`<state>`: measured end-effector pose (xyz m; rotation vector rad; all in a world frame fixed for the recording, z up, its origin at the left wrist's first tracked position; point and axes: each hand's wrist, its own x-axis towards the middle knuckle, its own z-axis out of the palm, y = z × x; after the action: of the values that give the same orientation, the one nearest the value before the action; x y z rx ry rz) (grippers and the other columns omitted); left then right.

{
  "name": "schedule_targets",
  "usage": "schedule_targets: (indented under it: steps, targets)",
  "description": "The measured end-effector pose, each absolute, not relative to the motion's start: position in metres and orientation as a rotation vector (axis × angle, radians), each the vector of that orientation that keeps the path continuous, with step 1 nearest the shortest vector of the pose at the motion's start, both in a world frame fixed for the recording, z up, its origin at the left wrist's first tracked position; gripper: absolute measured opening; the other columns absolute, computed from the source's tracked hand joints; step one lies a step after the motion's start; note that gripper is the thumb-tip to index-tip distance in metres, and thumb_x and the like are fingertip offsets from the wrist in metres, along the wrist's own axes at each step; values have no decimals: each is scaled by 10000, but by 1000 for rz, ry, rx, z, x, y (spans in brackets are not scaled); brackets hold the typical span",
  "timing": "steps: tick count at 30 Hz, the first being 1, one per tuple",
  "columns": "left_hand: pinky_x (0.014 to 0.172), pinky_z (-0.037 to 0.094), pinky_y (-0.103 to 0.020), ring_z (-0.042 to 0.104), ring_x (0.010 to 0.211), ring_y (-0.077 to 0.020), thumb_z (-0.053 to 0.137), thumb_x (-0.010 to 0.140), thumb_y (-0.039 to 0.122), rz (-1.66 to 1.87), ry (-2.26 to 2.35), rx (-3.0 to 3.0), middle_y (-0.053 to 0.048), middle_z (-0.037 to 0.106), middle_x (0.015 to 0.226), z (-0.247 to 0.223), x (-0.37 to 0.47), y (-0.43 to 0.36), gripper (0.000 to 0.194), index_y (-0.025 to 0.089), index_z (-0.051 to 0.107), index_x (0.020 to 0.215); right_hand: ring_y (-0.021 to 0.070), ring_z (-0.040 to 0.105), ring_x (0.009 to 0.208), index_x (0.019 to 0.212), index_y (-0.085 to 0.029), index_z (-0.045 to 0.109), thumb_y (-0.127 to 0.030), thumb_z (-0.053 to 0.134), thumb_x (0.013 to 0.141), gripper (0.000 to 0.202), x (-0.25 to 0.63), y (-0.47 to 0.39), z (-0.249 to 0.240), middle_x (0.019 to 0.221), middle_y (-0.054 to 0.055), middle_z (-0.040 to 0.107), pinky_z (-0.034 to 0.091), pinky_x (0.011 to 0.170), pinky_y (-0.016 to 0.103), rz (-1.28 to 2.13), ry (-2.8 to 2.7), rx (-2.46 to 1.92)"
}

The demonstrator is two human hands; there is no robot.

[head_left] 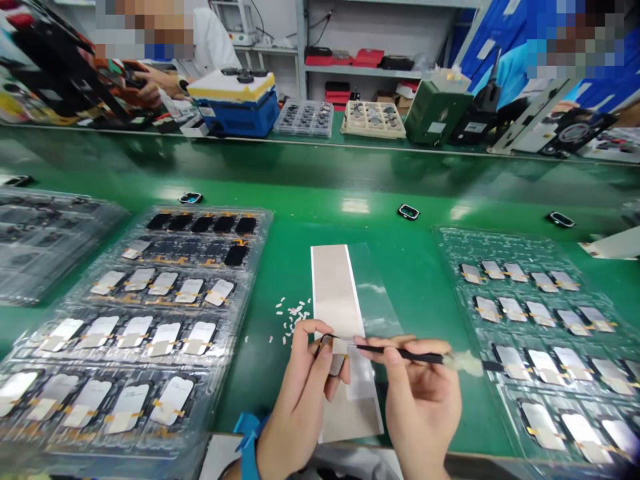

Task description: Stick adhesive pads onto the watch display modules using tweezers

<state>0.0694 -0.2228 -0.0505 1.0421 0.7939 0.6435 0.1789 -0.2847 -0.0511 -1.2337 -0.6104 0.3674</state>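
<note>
My left hand (300, 393) is closed around a small watch screen module (337, 364), which has a dark rim and a silvery back. Between the thumb and fingers of my right hand (423, 393) are black tweezers (395, 352), with pale tape wrapped near their rear end. The tweezers' tips meet the upper part of the module, where a small pale piece shows; whether they grip it I cannot tell. Both hands are above a long beige strip with white edges (336, 283). Small white scraps (295, 313) lie scattered on the green mat left of the strip.
A clear tray (263, 233) with rows of screen modules stands left, another tray (447, 243) of modules right. Clear film (375, 287) lies beside the strip. Several watch cases (409, 212) sit farther back. Behind, a raised shelf holds a blue box (240, 117) and part trays; people work beyond.
</note>
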Motion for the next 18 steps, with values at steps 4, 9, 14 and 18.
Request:
schedule_targets:
  steps: [4, 9, 14, 18]
  targets:
    - [621, 408, -243, 479, 625, -125, 460, 1018, 504, 667, 758, 1027, 3, 597, 747, -53, 66, -227, 312, 234, 440, 1173, 196, 766, 823, 991, -269, 477, -172, 576, 968, 141, 174, -283, -53, 873, 27, 705, 629, 590, 269, 421, -630, -1236]
    - [642, 420, -241, 479, 631, -119, 386, 1053, 462, 654, 712, 1054, 14, 586, 767, -49, 67, -227, 250, 241, 459, 1145, 189, 765, 844, 998, -279, 450, -161, 535, 986, 146, 172, -284, -53, 881, 21, 696, 624, 594, 270, 448, -632, -1221]
    - [626, 433, -227, 487, 608, -110, 381, 1060, 446, 656, 716, 1091, 30, 576, 750, -49, 68, -226, 219, 251, 467, 1112, 193, 764, 832, 998, -280, 425, -182, 527, 990, 142, 171, -284, -55, 873, 25, 685, 616, 567, 274, 439, -638, -1236]
    - [625, 437, -213, 492, 606, -98, 386, 1059, 448, 650, 709, 1101, 34, 577, 762, -49, 68, -226, 211, 256, 456, 1113, 191, 763, 844, 1003, -278, 429, -172, 522, 991, 142, 170, -284, -56, 877, 21, 686, 622, 585, 277, 429, -643, -1230]
